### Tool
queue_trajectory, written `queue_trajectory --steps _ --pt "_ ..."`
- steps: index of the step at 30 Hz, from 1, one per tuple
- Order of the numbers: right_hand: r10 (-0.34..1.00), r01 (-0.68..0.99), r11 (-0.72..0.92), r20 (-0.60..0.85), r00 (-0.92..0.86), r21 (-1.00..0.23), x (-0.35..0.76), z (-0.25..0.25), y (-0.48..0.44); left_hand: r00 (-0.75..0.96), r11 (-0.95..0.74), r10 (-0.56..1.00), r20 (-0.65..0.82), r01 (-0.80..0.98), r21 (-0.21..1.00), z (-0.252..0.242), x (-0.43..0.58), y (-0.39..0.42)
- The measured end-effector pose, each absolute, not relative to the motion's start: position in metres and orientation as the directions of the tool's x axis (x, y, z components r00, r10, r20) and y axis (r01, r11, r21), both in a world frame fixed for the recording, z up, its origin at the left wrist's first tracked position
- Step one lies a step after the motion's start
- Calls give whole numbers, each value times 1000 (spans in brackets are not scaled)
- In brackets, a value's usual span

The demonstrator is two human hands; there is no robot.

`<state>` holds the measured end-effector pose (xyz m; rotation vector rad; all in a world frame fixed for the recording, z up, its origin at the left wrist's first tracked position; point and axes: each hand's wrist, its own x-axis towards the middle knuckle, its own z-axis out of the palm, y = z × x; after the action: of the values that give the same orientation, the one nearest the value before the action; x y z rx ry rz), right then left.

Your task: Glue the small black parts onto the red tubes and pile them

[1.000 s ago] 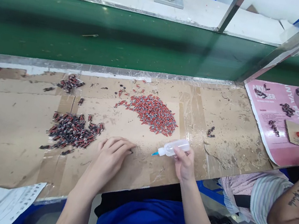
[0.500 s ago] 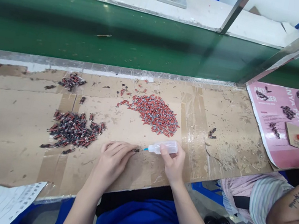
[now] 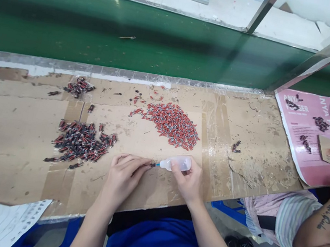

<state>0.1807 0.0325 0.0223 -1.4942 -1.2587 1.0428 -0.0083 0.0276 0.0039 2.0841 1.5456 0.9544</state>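
Note:
My left hand [image 3: 126, 176] rests on the cardboard, its fingertips closed on a small dark part [image 3: 153, 165], most of it hidden by the fingers. My right hand [image 3: 188, 181] grips a translucent squeeze bottle [image 3: 177, 162], tilted nearly flat. The bottle's blue needle tip [image 3: 158, 165] meets the dark part, or is very close to it. Behind the bottle lies a heap of small red and grey parts [image 3: 172, 125]. Left of my hands is a pile of black and red parts [image 3: 83, 143].
Cardboard [image 3: 137, 135] covers the bench, with a smaller dark cluster [image 3: 78, 87] at the back left. A green belt [image 3: 134, 45] runs behind. To the right, a co-worker's arm [image 3: 323, 219] rests by a pink poster [image 3: 299, 160]. A paper sheet [image 3: 4, 218] hangs over the front edge.
My right hand has moved the bottle slightly left, bringing its needle tip to the dark part. My left hand stays in about the same place.

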Motion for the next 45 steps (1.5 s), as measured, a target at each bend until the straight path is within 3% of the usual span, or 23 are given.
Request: queue_trajectory --steps 14,22,30,34,36,39,42,45 --pt "987 167 -91 -67 147 -982 183 21 32 185 -392 902 389 727 564 7 -6 29" --pt "993 247 -61 -33 115 -967 183 22 33 193 -405 891 412 746 528 8 -5 28" --pt "979 172 -78 -43 199 -982 185 20 33 186 -377 908 376 755 537 3 -6 27" --pt "945 144 -103 -51 323 -984 210 22 31 211 -397 901 380 753 525 0 -5 28" --pt "926 231 -130 -35 375 -964 230 24 28 210 -385 908 364 761 522 0 -4 29" --pt "929 501 -192 9 370 -844 258 30 25 200 -360 920 337 772 523 -1 -3 29" --pt "911 776 -153 217 350 -612 269 36 27 202 -358 923 327 761 541 -2 -3 28" --pt "879 895 28 437 190 -446 259 40 36 179 -353 925 336 735 579 -2 -3 27"
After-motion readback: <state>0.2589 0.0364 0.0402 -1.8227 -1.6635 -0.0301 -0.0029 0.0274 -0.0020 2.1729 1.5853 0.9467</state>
